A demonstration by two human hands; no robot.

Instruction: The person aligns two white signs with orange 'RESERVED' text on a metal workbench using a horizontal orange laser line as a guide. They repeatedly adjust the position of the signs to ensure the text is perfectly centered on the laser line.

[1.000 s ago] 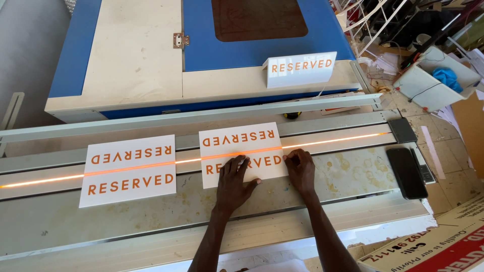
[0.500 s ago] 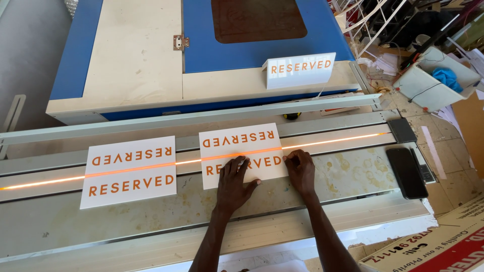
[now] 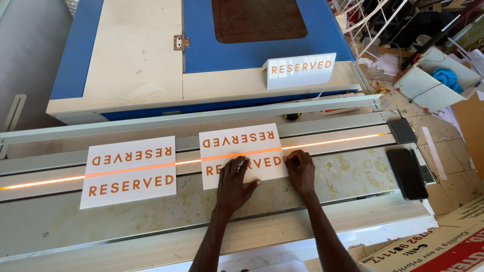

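Note:
Two flat white sign sheets with orange lettering lie across a glowing orange heating strip [image 3: 333, 142] on a long metal bending bench [image 3: 151, 216]. My left hand [image 3: 233, 184] lies flat on the near half of the right sheet [image 3: 241, 154], fingers spread. My right hand [image 3: 300, 170] presses that sheet's near right corner with its fingertips. The left sheet [image 3: 130, 171] lies untouched beside it. Neither hand grips anything.
A folded white sign [image 3: 299, 70] stands on the blue and cream machine [image 3: 151, 55] behind the bench. A black phone [image 3: 406, 173] lies at the bench's right end. Cardboard boxes [image 3: 433, 249], a white tray [image 3: 432, 83] and clutter fill the floor on the right.
Nothing has visibly changed. Both hands stay pressed on the right sheet.

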